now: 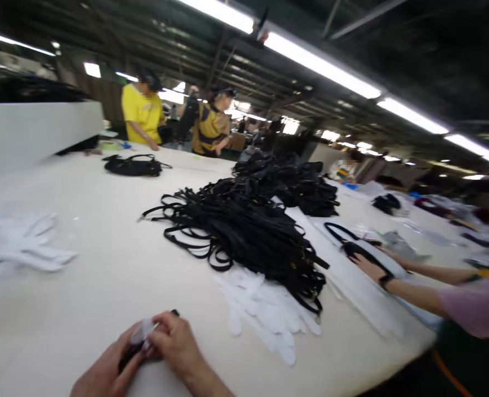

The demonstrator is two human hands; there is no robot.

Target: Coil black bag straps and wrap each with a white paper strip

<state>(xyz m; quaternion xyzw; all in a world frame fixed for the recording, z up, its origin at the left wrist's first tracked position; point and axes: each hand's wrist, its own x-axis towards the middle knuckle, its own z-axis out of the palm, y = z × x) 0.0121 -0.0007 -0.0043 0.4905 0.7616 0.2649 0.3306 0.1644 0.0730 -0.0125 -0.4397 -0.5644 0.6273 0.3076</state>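
At the near edge of the table, my left hand (110, 366) is closed around a small black piece (129, 354) that looks like a folded strap. A whitish wrap (142, 331) lies over its top. My right hand (178, 344) meets the left one, its thumb and fingers pinched at the wrap. A dark end of the piece sticks out beyond the right fingers. Ahead and to the right lies a heap of black straps (244, 226) with small gold-coloured metal parts. White paper-like strips (269, 311) are spread at its near side.
White strips (25, 242) lie at the left. A black bag (134, 165) rests farther back on the white table (116, 220). On the right, a co-worker's hands (371, 267) touch a black bag (364, 251). Two people stand beyond the table.
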